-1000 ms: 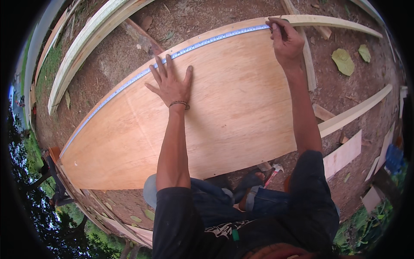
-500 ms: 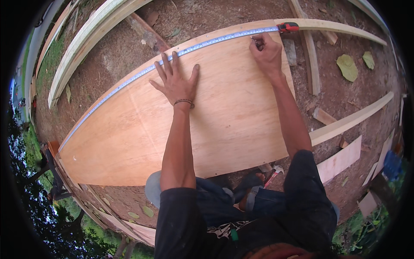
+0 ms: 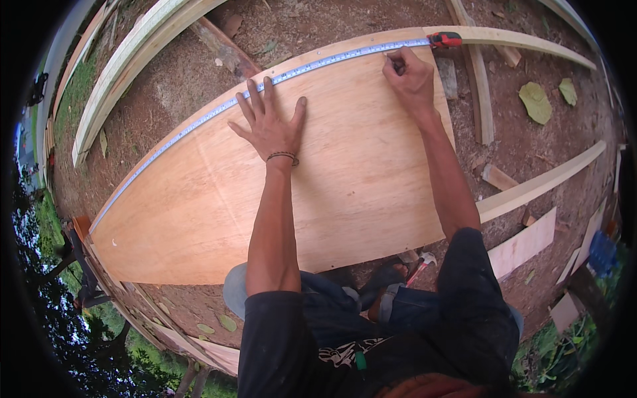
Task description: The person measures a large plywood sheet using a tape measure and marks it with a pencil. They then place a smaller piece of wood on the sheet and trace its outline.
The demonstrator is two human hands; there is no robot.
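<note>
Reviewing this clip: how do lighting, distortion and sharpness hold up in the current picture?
Head view: daylight is soft, with a faint shadow on the plywood sheet beside the left hand; head view: fisheye bends the long timber and blackens the corners; head view: both hands look reasonably sharp, but the small dark item in the right hand is hard to identify.

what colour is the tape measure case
The tape measure case is red and black, seen in the head view.

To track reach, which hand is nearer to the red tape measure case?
Right. The right hand is close, left of and below the case in the picture, not touching; the left hand is much farther left, by the blade.
</note>
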